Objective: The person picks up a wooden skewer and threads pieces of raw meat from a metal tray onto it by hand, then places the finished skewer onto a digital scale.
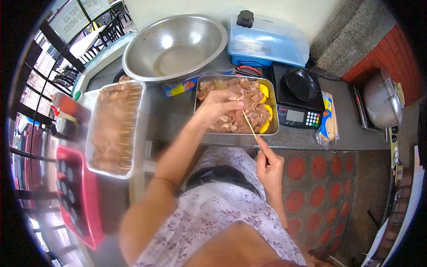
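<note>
Floral garment (pixel 209 200) nearest. I saw the left hand (pixel 215 107) pinching raw meat (pixel 253 97) over a metal tray (pixel 274 118), presumably against drips; right hand (pixel 269 165), apart, gripped a bamboo skewer (pixel 250 127) angled meatward.

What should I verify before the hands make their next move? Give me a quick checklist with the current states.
1. Right hand has a grip on the bamboo skewer: ok.
2. Left hand has a piece of raw meat pinched: cannot tell; its fingers are at the meat.
3. Skewer's upper end well clear of the left thumb: not ok; it looks very close.
4. Meat remaining in the metal tray: ok, plenty.
5. Spare skewers within view: ok, in a packet beside the scale.
6. Room in the white plastic container: cannot tell; skewered meat hides its depth.
</note>
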The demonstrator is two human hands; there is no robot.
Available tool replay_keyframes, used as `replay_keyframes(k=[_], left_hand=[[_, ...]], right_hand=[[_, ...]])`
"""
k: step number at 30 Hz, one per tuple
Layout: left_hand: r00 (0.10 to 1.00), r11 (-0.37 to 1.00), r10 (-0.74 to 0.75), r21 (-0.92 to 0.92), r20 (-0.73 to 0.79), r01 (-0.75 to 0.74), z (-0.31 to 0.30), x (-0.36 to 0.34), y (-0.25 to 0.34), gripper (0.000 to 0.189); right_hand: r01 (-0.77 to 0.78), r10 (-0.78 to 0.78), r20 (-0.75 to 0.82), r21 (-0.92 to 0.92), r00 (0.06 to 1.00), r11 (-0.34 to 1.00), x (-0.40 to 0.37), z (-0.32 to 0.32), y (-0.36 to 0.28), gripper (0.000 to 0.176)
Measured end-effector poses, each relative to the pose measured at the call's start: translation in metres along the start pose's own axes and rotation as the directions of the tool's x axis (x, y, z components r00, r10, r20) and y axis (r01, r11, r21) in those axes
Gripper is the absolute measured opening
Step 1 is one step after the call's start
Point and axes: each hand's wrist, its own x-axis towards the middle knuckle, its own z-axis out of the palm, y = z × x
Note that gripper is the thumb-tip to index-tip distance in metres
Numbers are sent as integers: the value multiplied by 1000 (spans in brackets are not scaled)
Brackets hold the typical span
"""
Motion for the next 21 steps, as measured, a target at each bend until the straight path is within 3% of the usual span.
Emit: replay_keyframes(k=[6, 13, 16, 18, 21], left_hand=[[999, 999, 34, -12, -11, -34, 4, 2, -5, 16], [997, 998, 69, 0, 24, -69, 3, 2, -8, 17], [999, 999, 43, -14, 18, -43, 4, 1, -8, 18], [995, 987, -61, -145, 82, 72, 6, -2, -3, 18], [993, 999, -11, -37, 120, 16, 9, -1, -14, 19]], right_hand=[[-24, 24, 6, 8, 1000, 1000, 0, 2, 3, 42], [51, -49, -31, 41, 998, 998, 5, 5, 0, 40], [38, -37, -10, 25, 999, 999, 6, 5, 0, 40], [33, -33, 2, 15, 999, 999, 7, 6, 1, 41], [43, -42, -15, 76, 999, 996, 10, 10, 2, 40]])
